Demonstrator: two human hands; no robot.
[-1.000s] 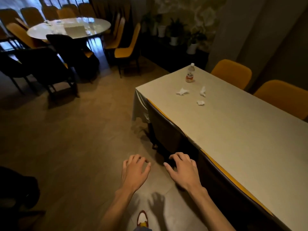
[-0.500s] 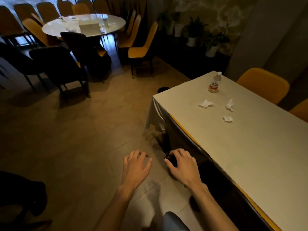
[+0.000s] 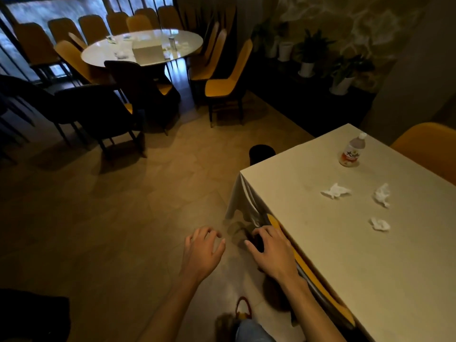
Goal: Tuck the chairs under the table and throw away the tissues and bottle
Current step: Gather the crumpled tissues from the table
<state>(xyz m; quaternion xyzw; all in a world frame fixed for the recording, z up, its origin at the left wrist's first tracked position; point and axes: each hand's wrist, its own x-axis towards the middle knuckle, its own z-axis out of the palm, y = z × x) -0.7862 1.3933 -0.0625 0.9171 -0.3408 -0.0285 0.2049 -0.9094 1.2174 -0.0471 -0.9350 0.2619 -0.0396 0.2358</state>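
A long table (image 3: 320, 255) with a pale cloth fills the right side. On it stand a small plastic bottle (image 3: 351, 150) with a red label and three crumpled white tissues (image 3: 335, 190), (image 3: 382, 195), (image 3: 380, 223). A dark chair with a yellow inner face (image 3: 306, 267) sits pushed in along the table's near edge. My right hand (image 3: 271, 248) hovers with fingers spread over that chair's top, at the table's corner. My left hand (image 3: 203, 253) is open above the floor, holding nothing.
A black bin (image 3: 261, 154) stands on the floor at the table's far end. A yellow chair (image 3: 427, 149) is on the table's far side. A round table (image 3: 143, 46) ringed by chairs and potted plants (image 3: 307, 60) lie beyond. My shoe (image 3: 243, 309) shows below.
The view has advanced along the table toward its far corner; bottle and tissues appear closer, and the bin has come into sight. Both hands stay spread in front.
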